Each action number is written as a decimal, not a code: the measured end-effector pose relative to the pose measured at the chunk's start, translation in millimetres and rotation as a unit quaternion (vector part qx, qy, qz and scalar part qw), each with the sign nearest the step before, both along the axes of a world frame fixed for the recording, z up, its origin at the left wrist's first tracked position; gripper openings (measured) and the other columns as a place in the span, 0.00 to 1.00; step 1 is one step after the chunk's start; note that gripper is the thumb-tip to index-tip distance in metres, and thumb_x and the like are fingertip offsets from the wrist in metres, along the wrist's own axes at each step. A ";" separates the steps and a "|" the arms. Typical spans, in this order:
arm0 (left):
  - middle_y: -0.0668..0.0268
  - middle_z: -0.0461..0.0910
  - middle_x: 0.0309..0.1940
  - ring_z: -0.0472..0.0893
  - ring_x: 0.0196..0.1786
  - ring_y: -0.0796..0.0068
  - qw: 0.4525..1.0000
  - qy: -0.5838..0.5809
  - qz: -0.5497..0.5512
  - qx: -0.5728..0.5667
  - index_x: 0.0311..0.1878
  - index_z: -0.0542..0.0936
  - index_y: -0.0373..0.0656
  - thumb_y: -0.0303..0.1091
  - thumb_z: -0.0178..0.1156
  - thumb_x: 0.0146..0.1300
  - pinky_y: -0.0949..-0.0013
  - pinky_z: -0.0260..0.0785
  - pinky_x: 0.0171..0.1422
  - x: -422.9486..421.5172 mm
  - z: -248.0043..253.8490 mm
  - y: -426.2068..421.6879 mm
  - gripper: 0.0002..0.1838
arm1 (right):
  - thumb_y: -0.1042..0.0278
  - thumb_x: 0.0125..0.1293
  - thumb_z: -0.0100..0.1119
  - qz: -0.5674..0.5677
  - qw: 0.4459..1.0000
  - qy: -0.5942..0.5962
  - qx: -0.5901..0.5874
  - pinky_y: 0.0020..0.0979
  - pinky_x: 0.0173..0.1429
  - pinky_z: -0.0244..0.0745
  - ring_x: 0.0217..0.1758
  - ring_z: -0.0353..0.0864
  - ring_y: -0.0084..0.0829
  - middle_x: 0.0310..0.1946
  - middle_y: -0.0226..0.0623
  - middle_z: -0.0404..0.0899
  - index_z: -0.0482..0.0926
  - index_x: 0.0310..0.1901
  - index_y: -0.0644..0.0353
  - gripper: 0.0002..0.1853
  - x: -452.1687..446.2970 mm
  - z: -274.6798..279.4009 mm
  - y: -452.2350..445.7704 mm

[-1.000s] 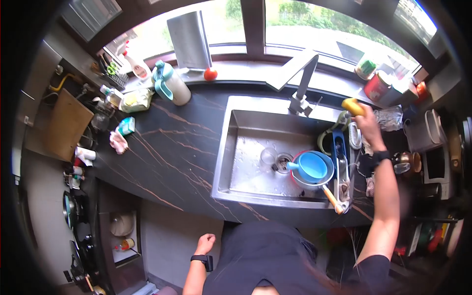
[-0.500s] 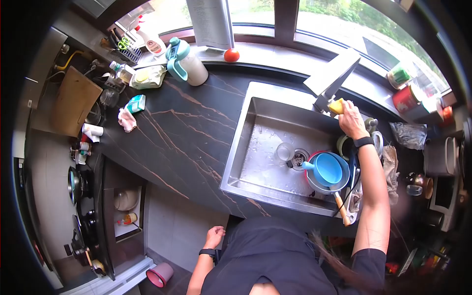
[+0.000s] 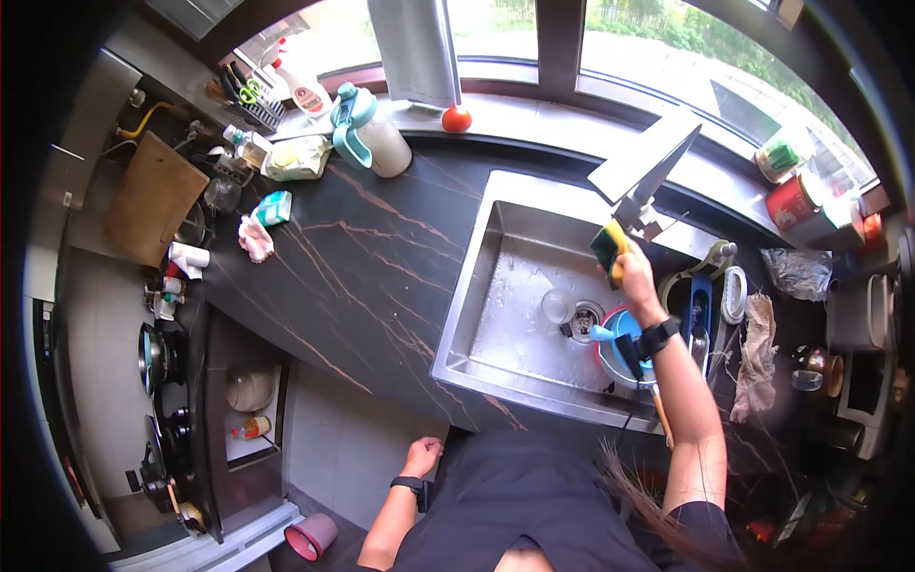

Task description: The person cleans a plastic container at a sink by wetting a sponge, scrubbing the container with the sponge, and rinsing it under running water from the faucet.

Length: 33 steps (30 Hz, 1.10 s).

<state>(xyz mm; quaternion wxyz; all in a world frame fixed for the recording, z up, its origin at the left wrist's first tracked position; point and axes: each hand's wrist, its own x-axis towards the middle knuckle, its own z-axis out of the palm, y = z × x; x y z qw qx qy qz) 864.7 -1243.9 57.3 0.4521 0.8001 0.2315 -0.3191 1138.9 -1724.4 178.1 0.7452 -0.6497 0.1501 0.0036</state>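
The right hand [image 3: 637, 276] is closed around a rectangular yellow-and-dark-green sponge [image 3: 610, 253], held in the air at the back of the stainless-steel sink [image 3: 464, 360], just in front of the angular grey metal faucet [image 3: 658, 172]. The fingers wrap the sponge's near end, so part of its yellow side is covered, and whether it touches the faucet's base cannot be told. The left hand [image 3: 421, 458] hangs low beside the dark shirt [image 3: 529, 477], its fingers loosely curled; the palm is turned out of sight, so I cannot tell whether anything is in it.

The right wrist and forearm, with a black watch [image 3: 656, 340], hide much of the round light-blue plastic pan [image 3: 624, 326] nested in a red-rimmed vessel; only its stubby handle and left part show. A dark flap below the watch is hard to make out. A tan wooden handle [image 3: 660, 412] juts over the sink's near edge, partly behind the forearm. Left of these stands a clear round cup [image 3: 558, 306], faint against the steel, beside the drain [image 3: 585, 322], whose contents are too small to read.

On the black brown-veined desk [image 3: 353, 286], a crumpled beige cloth [image 3: 758, 353] lies right of the sink. The tall grey panel [image 3: 415, 48] by the window is cut off at the top.
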 end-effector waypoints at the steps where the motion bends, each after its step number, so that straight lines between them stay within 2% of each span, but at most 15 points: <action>1: 0.58 0.83 0.35 0.82 0.35 0.72 1.000 0.001 -0.005 -0.004 0.48 0.77 0.31 0.30 0.53 0.64 0.71 0.74 0.43 2.0 2.0 -3.6 0.13 | 0.75 0.57 0.39 -0.047 0.994 -0.018 -0.100 0.25 0.45 0.74 0.42 0.76 0.28 0.49 0.39 0.74 0.66 0.61 0.65 0.27 2.1 -10.5 4.1; 2: 0.58 0.83 0.36 0.82 0.35 0.73 1.000 0.003 -0.008 -0.005 0.48 0.77 0.31 0.30 0.53 0.64 0.70 0.74 0.43 3.2 3.9 -5.3 0.13 | 0.71 0.57 0.41 -0.138 0.966 -0.063 -0.210 0.35 0.63 0.64 0.59 0.71 0.42 0.55 0.53 0.71 0.68 0.59 0.69 0.26 7.6 -19.0 3.1; 6: 0.55 0.83 0.37 0.83 0.40 0.71 0.998 0.010 0.044 -0.039 0.47 0.77 0.30 0.30 0.53 0.65 0.70 0.75 0.46 4.8 18.9 -8.8 0.13 | 0.73 0.55 0.43 -0.204 0.797 -0.143 -0.550 0.40 0.68 0.60 0.62 0.66 0.51 0.58 0.57 0.67 0.65 0.59 0.69 0.27 25.9 22.0 -46.6; 8: 0.56 0.83 0.37 0.83 0.39 0.71 0.999 0.016 0.040 -0.029 0.47 0.77 0.31 0.30 0.53 0.65 0.70 0.75 0.46 -3.8 13.4 -4.4 0.13 | 0.71 0.57 0.44 -0.076 0.825 -0.020 -0.560 0.40 0.67 0.60 0.62 0.66 0.51 0.57 0.55 0.68 0.66 0.59 0.68 0.26 22.5 24.3 -75.6; 10: 0.56 0.83 0.37 0.83 0.39 0.71 0.999 0.023 0.041 -0.021 0.47 0.77 0.31 0.30 0.53 0.65 0.70 0.75 0.46 -8.2 11.5 -5.1 0.13 | 0.71 0.54 0.47 -0.020 0.799 -0.005 -0.601 0.43 0.61 0.65 0.56 0.68 0.52 0.53 0.56 0.69 0.66 0.56 0.71 0.25 22.0 29.6 -81.1; 13: 0.60 0.82 0.37 0.81 0.39 0.74 0.998 0.054 0.020 0.013 0.47 0.78 0.32 0.31 0.53 0.66 0.72 0.74 0.46 -13.6 14.2 -3.5 0.13 | 0.72 0.53 0.48 -0.029 0.741 -0.072 -0.667 0.44 0.59 0.66 0.53 0.70 0.52 0.50 0.55 0.70 0.66 0.56 0.71 0.26 22.4 14.2 -82.3; 20: 0.59 0.83 0.35 0.83 0.38 0.73 0.998 0.038 0.049 -0.004 0.47 0.78 0.32 0.31 0.52 0.66 0.71 0.74 0.45 -8.5 12.8 -4.9 0.13 | 0.72 0.53 0.48 -0.005 0.741 -0.044 -0.670 0.44 0.60 0.66 0.54 0.70 0.53 0.50 0.55 0.70 0.66 0.56 0.71 0.26 21.4 19.6 -81.8; 25: 0.58 0.83 0.36 0.82 0.37 0.73 0.999 0.033 0.024 0.002 0.47 0.78 0.31 0.31 0.53 0.65 0.71 0.74 0.44 -9.4 6.5 -3.5 0.13 | 0.73 0.53 0.47 -0.063 0.772 -0.122 -0.620 0.43 0.60 0.65 0.53 0.69 0.52 0.49 0.55 0.69 0.64 0.59 0.67 0.28 13.0 27.9 -64.6; 26: 0.58 0.83 0.36 0.82 0.37 0.73 0.999 0.033 0.025 0.002 0.47 0.78 0.31 0.31 0.53 0.65 0.71 0.74 0.44 -9.3 5.8 -3.0 0.13 | 0.72 0.56 0.44 -0.075 0.787 -0.141 -0.595 0.40 0.62 0.64 0.56 0.69 0.48 0.54 0.53 0.67 0.62 0.63 0.64 0.29 11.1 19.2 -61.1; 28: 0.59 0.83 0.35 0.82 0.36 0.74 0.999 0.035 0.030 -0.004 0.46 0.78 0.31 0.31 0.54 0.64 0.71 0.74 0.44 -10.5 3.9 -4.0 0.13 | 0.71 0.59 0.41 -0.023 0.954 -0.035 -0.296 0.34 0.62 0.65 0.59 0.68 0.43 0.60 0.50 0.64 0.60 0.66 0.60 0.30 2.0 33.5 -27.8; 29: 0.59 0.83 0.35 0.82 0.36 0.74 0.999 0.037 0.028 -0.006 0.46 0.78 0.31 0.31 0.54 0.64 0.71 0.74 0.44 -11.1 1.4 -5.3 0.13 | 0.71 0.59 0.41 -0.024 0.954 -0.034 -0.298 0.34 0.62 0.65 0.59 0.68 0.43 0.60 0.50 0.64 0.60 0.66 0.60 0.30 -2.8 33.6 -9.2; 30: 0.59 0.83 0.35 0.82 0.36 0.74 0.999 0.040 0.020 -0.002 0.46 0.78 0.31 0.31 0.54 0.64 0.71 0.74 0.44 -9.7 -0.8 -5.6 0.13 | 0.70 0.61 0.41 -0.020 0.996 0.011 -0.091 0.37 0.62 0.65 0.59 0.69 0.42 0.61 0.46 0.65 0.57 0.68 0.56 0.31 -5.8 29.2 12.3; 31: 0.60 0.83 0.35 0.81 0.36 0.74 0.999 0.041 0.011 0.004 0.46 0.78 0.31 0.31 0.54 0.64 0.71 0.74 0.44 -6.4 -2.2 -5.1 0.13 | 0.68 0.62 0.40 -0.014 0.991 0.053 0.123 0.40 0.62 0.65 0.59 0.70 0.41 0.61 0.42 0.65 0.53 0.70 0.51 0.32 -6.3 21.3 31.6; 32: 0.60 0.83 0.35 0.81 0.36 0.74 0.999 0.038 0.012 0.006 0.46 0.78 0.31 0.31 0.54 0.64 0.71 0.74 0.44 -2.1 -0.2 -6.6 0.13 | 0.66 0.64 0.40 -0.004 0.939 0.091 0.333 0.43 0.62 0.66 0.59 0.70 0.40 0.62 0.38 0.65 0.50 0.72 0.47 0.33 -5.7 11.5 43.2; 33: 0.60 0.83 0.35 0.81 0.36 0.74 0.999 0.038 0.017 0.002 0.46 0.78 0.31 0.31 0.54 0.64 0.71 0.74 0.44 2.1 5.1 -10.9 0.13 | 0.65 0.65 0.39 0.025 0.907 0.076 0.413 0.45 0.60 0.67 0.58 0.72 0.39 0.61 0.37 0.66 0.50 0.72 0.45 0.32 -4.3 -2.7 49.7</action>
